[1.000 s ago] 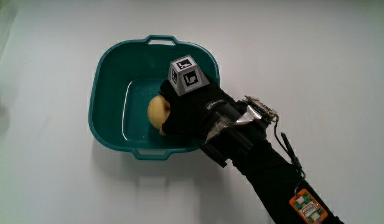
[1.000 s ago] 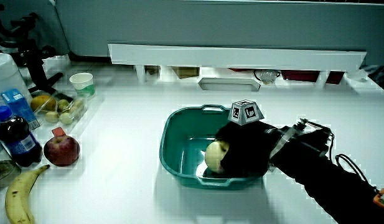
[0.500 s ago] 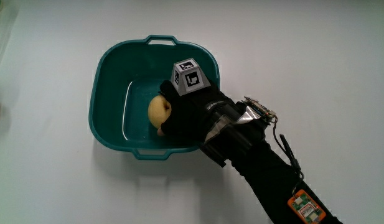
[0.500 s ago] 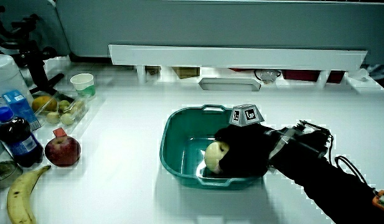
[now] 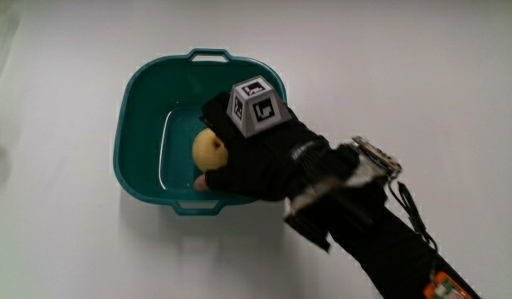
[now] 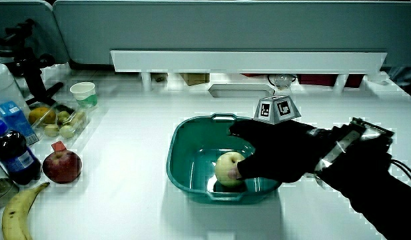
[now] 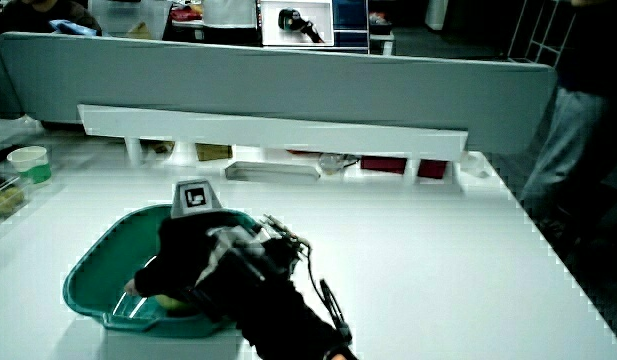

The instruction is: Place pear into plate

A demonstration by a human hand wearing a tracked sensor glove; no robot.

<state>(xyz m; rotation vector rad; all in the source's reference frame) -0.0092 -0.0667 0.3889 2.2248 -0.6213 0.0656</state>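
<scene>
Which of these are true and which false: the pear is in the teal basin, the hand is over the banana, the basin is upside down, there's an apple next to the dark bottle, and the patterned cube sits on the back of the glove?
1. The pear lies in the teal basin. True.
2. The hand is over the banana. False: it is over the basin, beside the pear; the banana lies apart, near the table's edge.
3. The basin is upside down. False: it stands open side up, with the pear inside.
4. A red apple sits beside the dark bottle. True.
5. The patterned cube sits on the back of the glove. True.
</scene>
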